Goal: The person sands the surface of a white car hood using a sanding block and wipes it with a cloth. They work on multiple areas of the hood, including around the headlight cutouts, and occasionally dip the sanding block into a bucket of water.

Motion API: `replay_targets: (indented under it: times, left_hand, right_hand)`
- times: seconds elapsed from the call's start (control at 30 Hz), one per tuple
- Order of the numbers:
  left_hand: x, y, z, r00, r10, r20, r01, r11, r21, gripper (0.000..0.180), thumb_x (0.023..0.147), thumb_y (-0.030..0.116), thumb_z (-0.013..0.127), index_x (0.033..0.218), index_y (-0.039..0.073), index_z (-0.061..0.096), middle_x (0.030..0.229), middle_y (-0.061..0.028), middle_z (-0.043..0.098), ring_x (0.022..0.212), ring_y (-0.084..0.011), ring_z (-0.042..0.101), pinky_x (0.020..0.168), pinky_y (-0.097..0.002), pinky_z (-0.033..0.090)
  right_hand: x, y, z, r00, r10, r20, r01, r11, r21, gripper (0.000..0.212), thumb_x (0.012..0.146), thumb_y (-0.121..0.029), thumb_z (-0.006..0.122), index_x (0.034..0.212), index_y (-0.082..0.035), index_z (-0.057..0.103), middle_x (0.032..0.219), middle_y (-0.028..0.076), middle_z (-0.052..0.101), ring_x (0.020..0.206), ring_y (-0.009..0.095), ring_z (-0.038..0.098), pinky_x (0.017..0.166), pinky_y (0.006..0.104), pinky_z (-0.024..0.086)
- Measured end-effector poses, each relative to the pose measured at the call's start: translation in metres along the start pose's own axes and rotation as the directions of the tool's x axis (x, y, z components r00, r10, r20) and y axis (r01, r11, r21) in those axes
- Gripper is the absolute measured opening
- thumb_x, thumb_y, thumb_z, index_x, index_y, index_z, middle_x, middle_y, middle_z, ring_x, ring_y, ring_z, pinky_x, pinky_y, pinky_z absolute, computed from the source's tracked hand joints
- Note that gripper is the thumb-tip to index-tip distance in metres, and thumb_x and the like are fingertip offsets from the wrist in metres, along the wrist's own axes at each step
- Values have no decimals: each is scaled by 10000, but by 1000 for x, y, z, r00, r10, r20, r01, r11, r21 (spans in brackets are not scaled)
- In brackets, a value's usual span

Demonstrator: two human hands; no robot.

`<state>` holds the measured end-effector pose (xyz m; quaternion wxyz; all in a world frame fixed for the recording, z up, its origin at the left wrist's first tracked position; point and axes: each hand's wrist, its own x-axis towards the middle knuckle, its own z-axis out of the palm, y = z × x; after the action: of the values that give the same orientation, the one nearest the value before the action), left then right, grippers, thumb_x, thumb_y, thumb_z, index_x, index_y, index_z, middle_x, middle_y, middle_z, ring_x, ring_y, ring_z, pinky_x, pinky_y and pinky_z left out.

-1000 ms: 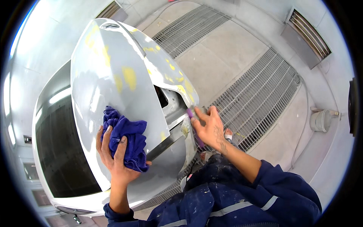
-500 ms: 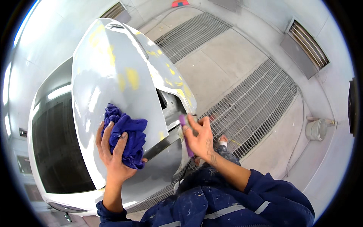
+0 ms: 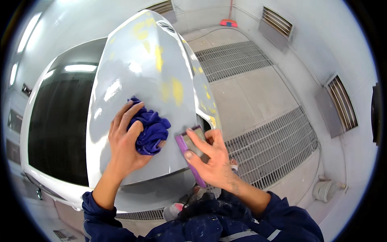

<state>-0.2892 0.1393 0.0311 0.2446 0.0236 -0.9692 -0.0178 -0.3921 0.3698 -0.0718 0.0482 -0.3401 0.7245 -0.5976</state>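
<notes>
A bunched blue-purple cloth (image 3: pixel 152 131) is gripped in my left hand (image 3: pixel 127 143), low over the car's grey-primed panel (image 3: pixel 135 84). My right hand (image 3: pixel 211 161) has its thumb and fingers around a purple-edged sanding block (image 3: pixel 182 145) with a grey top. The block is tilted above the panel's near right corner; whether it touches the surface I cannot tell. Yellow patches (image 3: pixel 177 92) mark the panel toward its right side and far end. Beside the block, a dark opening (image 3: pixel 206 125) in the bodywork is partly hidden by my fingers.
Dark car glass (image 3: pixel 60 113) lies left of the panel. Metal floor grates (image 3: pixel 278 147) run along the right, with a grey bucket (image 3: pixel 323 190) by the wall and a hose (image 3: pixel 318 165) near it. A red broom (image 3: pixel 229 23) stands at the back. Wall vents (image 3: pixel 340 101) line the room.
The sanding block has come from beyond the panel's right edge to over its near right corner, and its top now shows. My left hand still grips the cloth. The whole view has shifted.
</notes>
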Motion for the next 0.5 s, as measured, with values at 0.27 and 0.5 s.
replay_targets:
  times: [0.27, 0.5]
  left_hand:
    - [88, 2, 21, 1000, 27, 9, -28, 990, 141, 559, 680, 185, 863, 1225, 136, 747, 1294, -98, 724, 1141, -351, 671, 934, -474, 523]
    - [133, 27, -6, 977, 190, 96, -213, 876, 433, 465, 518, 220, 867, 961, 167, 734, 1114, -46, 728, 1026, -263, 664, 806, -411, 492]
  right_hand:
    - [175, 43, 23, 996, -92, -2, 91, 990, -110, 496, 1004, -338, 718, 1447, -114, 720, 1087, 213, 521, 981, 392, 585, 841, 465, 523]
    - [127, 31, 7, 932, -319, 171, 324, 946, -1, 503, 981, -305, 741, 1441, -105, 703, 1086, 243, 539, 1005, 421, 580, 837, 515, 515]
